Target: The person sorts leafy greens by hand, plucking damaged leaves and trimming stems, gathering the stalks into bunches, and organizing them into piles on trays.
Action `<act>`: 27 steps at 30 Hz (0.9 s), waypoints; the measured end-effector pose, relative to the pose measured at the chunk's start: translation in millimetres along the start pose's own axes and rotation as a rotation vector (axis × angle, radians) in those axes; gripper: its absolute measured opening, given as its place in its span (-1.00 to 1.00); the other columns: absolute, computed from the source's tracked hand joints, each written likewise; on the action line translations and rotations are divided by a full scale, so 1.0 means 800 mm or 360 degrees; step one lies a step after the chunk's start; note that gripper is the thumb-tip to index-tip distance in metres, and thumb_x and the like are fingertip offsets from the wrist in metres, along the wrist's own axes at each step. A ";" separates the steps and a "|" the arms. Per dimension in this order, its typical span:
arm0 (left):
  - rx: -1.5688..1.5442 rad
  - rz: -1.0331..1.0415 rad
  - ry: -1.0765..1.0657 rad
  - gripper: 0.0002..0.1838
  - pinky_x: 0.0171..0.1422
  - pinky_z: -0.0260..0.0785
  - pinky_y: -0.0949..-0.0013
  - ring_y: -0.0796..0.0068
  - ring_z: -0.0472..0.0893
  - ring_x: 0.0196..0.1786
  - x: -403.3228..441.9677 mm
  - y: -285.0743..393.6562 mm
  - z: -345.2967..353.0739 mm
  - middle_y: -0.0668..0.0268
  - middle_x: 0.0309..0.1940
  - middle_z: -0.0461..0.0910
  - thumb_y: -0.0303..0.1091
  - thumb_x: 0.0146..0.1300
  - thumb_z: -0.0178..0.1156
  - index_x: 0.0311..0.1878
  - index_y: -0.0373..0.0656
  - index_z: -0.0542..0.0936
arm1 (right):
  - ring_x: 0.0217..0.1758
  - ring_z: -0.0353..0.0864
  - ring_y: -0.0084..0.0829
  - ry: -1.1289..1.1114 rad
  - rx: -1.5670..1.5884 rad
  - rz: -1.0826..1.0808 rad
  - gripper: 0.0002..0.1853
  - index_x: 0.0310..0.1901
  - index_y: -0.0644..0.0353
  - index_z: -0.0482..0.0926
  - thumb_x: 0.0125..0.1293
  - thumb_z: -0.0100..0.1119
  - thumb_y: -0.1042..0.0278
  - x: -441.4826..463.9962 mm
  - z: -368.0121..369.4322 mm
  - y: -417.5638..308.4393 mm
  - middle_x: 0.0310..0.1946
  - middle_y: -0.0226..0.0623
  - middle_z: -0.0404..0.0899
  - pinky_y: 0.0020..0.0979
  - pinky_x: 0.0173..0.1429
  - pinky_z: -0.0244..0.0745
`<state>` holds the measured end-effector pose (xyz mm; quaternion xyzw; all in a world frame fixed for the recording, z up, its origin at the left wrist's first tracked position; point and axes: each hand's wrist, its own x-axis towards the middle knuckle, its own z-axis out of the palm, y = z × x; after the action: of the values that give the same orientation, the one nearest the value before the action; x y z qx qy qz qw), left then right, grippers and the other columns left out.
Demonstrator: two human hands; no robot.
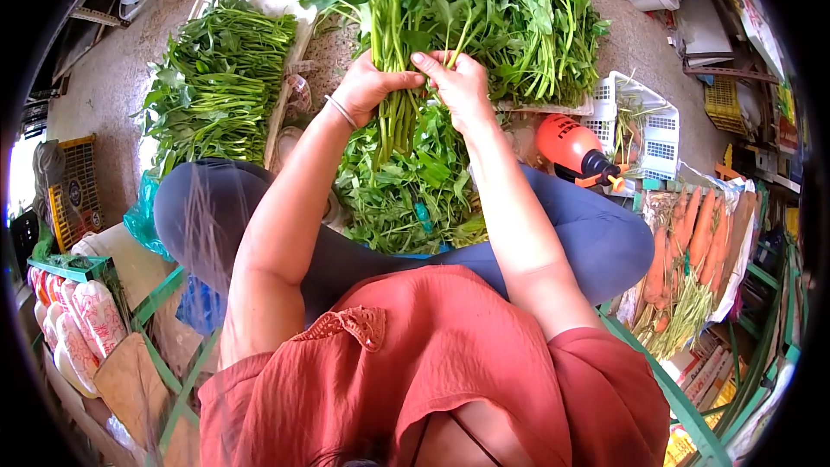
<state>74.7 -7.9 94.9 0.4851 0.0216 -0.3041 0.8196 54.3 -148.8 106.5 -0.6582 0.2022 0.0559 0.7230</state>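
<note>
My left hand (370, 91) is closed around an upright bunch of leafy greens (393, 22) that looks like water spinach. Its leaves fan out above the fist and the stem ends hang below. Close beside it, my right hand (460, 91) pinches a thin green stem (464, 33), thumb pointing toward the bunch; its fingertips are partly hidden. Under both hands, loose greens (406, 199) lie heaped between my crossed legs. Just behind the right hand rises a big pile of the same greens (536, 26).
To the left, stacked greens (225, 78) lie on a pale tray. An orange spray bottle (566, 143) stands by my right knee, beside a white plastic basket (661, 138) with plant scraps. Carrots (683, 225) lie at the right. A teal plastic bag (147, 216) touches my left knee's side.
</note>
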 end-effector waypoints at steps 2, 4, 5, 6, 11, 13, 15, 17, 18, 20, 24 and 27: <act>0.0173 0.0063 0.0062 -0.66 -0.19 0.43 0.43 0.53 0.56 -0.34 -0.001 -0.001 -0.001 0.31 -0.36 0.57 -0.59 -0.11 0.28 -0.18 -0.21 0.51 | -0.62 0.31 -0.70 -0.0005 0.0000 -0.0063 -0.74 -0.42 0.22 0.50 -0.05 0.37 0.28 0.005 -0.003 0.010 -0.60 -0.50 0.46 -0.68 -0.51 0.21; 0.0246 0.0115 0.0107 -0.71 -0.29 0.49 0.41 0.46 0.57 -0.38 0.001 -0.001 -0.007 0.29 -0.37 0.56 -0.57 -0.04 0.23 -0.18 -0.24 0.48 | -0.61 0.32 -0.70 0.0094 -0.0111 -0.0058 -0.77 -0.43 0.22 0.50 -0.03 0.35 0.31 0.002 -0.013 0.020 -0.62 -0.49 0.46 -0.67 -0.52 0.21; 0.0095 0.0100 0.0152 -0.73 -0.32 0.49 0.41 0.46 0.57 -0.40 0.002 0.000 -0.012 0.29 -0.40 0.55 -0.58 -0.03 0.22 -0.20 -0.24 0.48 | -0.61 0.32 -0.70 0.0200 -0.0225 -0.0060 -0.80 -0.45 0.21 0.50 -0.01 0.32 0.34 0.000 -0.020 0.023 -0.63 -0.48 0.46 -0.66 -0.52 0.21; -0.0059 0.0084 0.0196 -0.74 -0.35 0.49 0.40 0.45 0.56 -0.42 0.002 0.001 -0.013 0.30 -0.42 0.54 -0.59 -0.03 0.20 -0.21 -0.24 0.48 | -0.61 0.32 -0.70 0.0200 -0.0231 -0.0060 -0.80 -0.45 0.21 0.50 -0.01 0.32 0.34 -0.002 -0.027 0.030 -0.63 -0.48 0.46 -0.66 -0.52 0.21; -0.0053 0.0088 0.0343 -0.75 -0.42 0.50 0.33 0.39 0.57 -0.45 0.001 0.001 -0.018 0.26 -0.45 0.51 -0.57 -0.02 0.18 -0.22 -0.24 0.44 | -0.45 0.52 -0.15 0.0453 -0.1591 -0.0263 -0.74 -0.43 0.24 0.51 -0.02 0.18 0.19 -0.026 -0.052 0.053 -0.55 -0.08 0.53 -0.27 -0.33 0.39; -0.0180 0.0141 0.0348 -0.76 -0.39 0.51 0.32 0.40 0.57 -0.42 0.001 0.009 -0.023 0.29 -0.42 0.52 -0.56 0.00 0.18 -0.21 -0.23 0.44 | -0.37 0.52 -0.03 0.0413 -0.1739 -0.0142 -0.74 -0.40 0.26 0.51 0.00 0.13 0.21 -0.028 -0.068 0.067 -0.49 0.01 0.54 -0.20 -0.26 0.40; -0.0239 0.0131 0.0310 -0.76 -0.31 0.50 0.34 0.43 0.58 -0.39 -0.005 0.016 -0.021 0.30 -0.38 0.54 -0.54 0.02 0.18 -0.20 -0.22 0.46 | -0.30 0.53 -0.04 0.0209 -0.1708 -0.0059 -0.66 -0.30 0.30 0.48 0.06 0.11 0.14 -0.031 -0.078 0.081 -0.40 0.04 0.53 -0.20 -0.21 0.40; -0.0247 0.0101 0.0288 -0.75 -0.29 0.50 0.34 0.44 0.58 -0.38 -0.006 0.010 -0.023 0.30 -0.38 0.54 -0.54 0.02 0.18 -0.18 -0.22 0.46 | -0.38 0.52 -0.17 0.0368 -0.1533 -0.0285 -0.62 -0.26 0.28 0.47 0.07 0.12 0.08 -0.019 -0.075 0.083 -0.48 -0.08 0.53 -0.27 -0.26 0.39; -0.0251 0.0078 0.0259 -0.74 -0.28 0.50 0.34 0.44 0.58 -0.37 -0.005 0.007 -0.023 0.29 -0.37 0.54 -0.55 0.02 0.18 -0.17 -0.22 0.46 | -0.46 0.51 -0.30 0.0531 -0.1350 -0.0516 -0.58 -0.22 0.25 0.47 0.08 0.13 0.02 -0.015 -0.069 0.078 -0.55 -0.20 0.52 -0.34 -0.32 0.39; -0.0219 0.0079 0.0251 -0.76 -0.26 0.50 0.32 0.43 0.58 -0.36 -0.004 0.004 -0.023 0.27 -0.36 0.55 -0.51 0.04 0.18 -0.17 -0.26 0.48 | -0.48 0.48 -0.44 0.0438 -0.1143 -0.0408 -0.60 -0.09 0.28 0.41 0.25 -0.10 0.09 -0.001 -0.049 0.053 -0.54 -0.31 0.50 -0.46 -0.36 0.36; -0.0390 -0.0177 0.0134 -0.77 -0.27 0.50 0.36 0.44 0.59 -0.37 -0.009 0.003 -0.023 0.28 -0.38 0.58 -0.47 0.01 0.23 -0.21 -0.23 0.51 | -0.39 0.50 -0.45 -0.0147 -0.1032 -0.0313 -0.62 -0.07 0.29 0.44 0.28 -0.16 0.15 0.008 -0.001 0.013 -0.45 -0.24 0.53 -0.45 -0.24 0.36; -0.0386 -0.0231 0.0077 -0.81 -0.23 0.47 0.41 0.51 0.58 -0.36 -0.010 -0.001 -0.027 0.32 -0.36 0.59 -0.34 0.12 0.15 -0.21 -0.19 0.54 | -0.35 0.47 -0.47 -0.0371 -0.0943 -0.0393 -0.68 -0.10 0.31 0.46 0.29 -0.11 0.24 0.027 0.018 0.030 -0.37 -0.29 0.53 -0.50 -0.20 0.35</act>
<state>73.4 13.3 85.5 0.3869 0.1131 -0.3459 0.8473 69.0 -136.1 76.8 -0.8484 0.0120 0.0990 0.5199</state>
